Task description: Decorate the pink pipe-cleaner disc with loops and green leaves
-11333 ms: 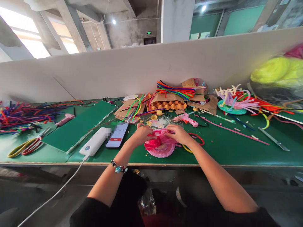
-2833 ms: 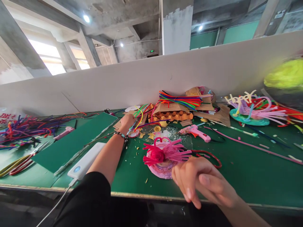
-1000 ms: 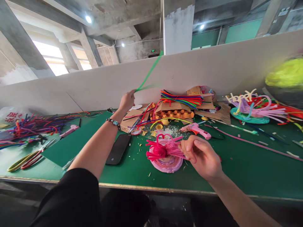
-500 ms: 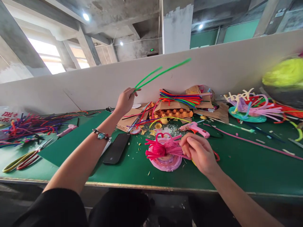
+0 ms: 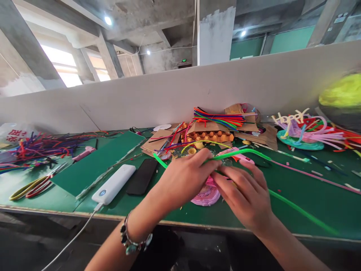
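Observation:
Both of my hands are together above a pink pipe-cleaner piece (image 5: pixel 207 197) on the table, covering most of it. My left hand (image 5: pixel 187 177) is closed on a green pipe cleaner (image 5: pixel 245 151), whose one end sticks out at the left. My right hand (image 5: pixel 245 192) grips the green stems from the other side, fingers bent and touching my left hand. A blurred green length (image 5: pixel 304 214) trails out to the right below my right hand. The exact pinch points are hidden behind my fingers. Just behind my hands lies a pink glue gun (image 5: pixel 242 157).
To the left lie a white power bank (image 5: pixel 114 184) with a cable, a black phone (image 5: pixel 142 177), a dark green sheet (image 5: pixel 98 165) and scissors (image 5: pixel 39 184). Bundled pipe cleaners (image 5: pixel 218 118) rest on cardboard behind. A turquoise-based "Happy" piece (image 5: pixel 300 141) sits at right.
My left hand has come down from its raised position, bringing the green pipe cleaners to my right hand. The stems now run across between both hands.

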### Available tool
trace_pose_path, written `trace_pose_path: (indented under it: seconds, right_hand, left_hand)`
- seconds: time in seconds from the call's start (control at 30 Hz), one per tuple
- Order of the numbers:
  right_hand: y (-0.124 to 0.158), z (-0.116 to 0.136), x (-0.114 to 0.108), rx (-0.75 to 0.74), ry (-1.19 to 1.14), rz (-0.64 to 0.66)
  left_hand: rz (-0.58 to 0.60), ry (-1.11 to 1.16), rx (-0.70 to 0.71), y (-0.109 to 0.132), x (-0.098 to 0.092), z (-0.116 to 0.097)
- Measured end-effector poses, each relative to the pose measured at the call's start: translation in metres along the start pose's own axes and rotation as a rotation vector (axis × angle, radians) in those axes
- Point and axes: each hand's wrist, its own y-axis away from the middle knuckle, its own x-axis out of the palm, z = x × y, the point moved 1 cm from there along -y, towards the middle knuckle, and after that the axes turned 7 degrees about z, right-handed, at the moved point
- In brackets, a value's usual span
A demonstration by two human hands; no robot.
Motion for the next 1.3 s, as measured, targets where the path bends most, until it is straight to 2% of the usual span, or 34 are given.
trace_pose_path:
  seconds: [0.1,0.23,0.37,0.47,0.6,0.7,0.83,1.07,1.3]
  right_hand:
    - [0.0,-0.002,0.0,-0.013,-0.153,0.049]
    - [0.001,-0.01,0.003,0.125,-0.242,0.063]
    - [0.005,-0.023,0.011,0.244,-0.22,0.046]
    - [0.008,-0.026,0.018,0.278,-0.227,0.085]
    - [0.008,-0.014,0.021,0.273,-0.288,0.179]
    - [0.005,-0.001,0.02,0.21,-0.291,0.221]
    - [0.002,0.003,0.015,0.163,-0.321,0.209]
    - [-0.001,-0.006,0.011,0.254,-0.503,0.146]
    - [0.005,0.001,0.015,0.266,-0.578,0.171]
  left_hand:
    - [0.016,0.231,0.016,0.011,0.009,0.002]
    - [-0.07,0.45,-0.01,0.021,0.019,0.02]
    - [-0.185,0.453,-0.049,0.029,0.031,0.04]
    - [-0.201,0.407,-0.088,0.031,0.04,0.046]
    - [-0.196,0.449,-0.072,0.029,0.046,0.038]
    - [-0.186,0.543,-0.031,0.026,0.047,0.025]
    - [-0.217,0.688,0.016,0.024,0.045,0.017]
    - [-0.317,0.863,-0.093,0.024,0.042,0.025]
    - [-0.267,0.807,-0.216,0.023,0.048,0.02]
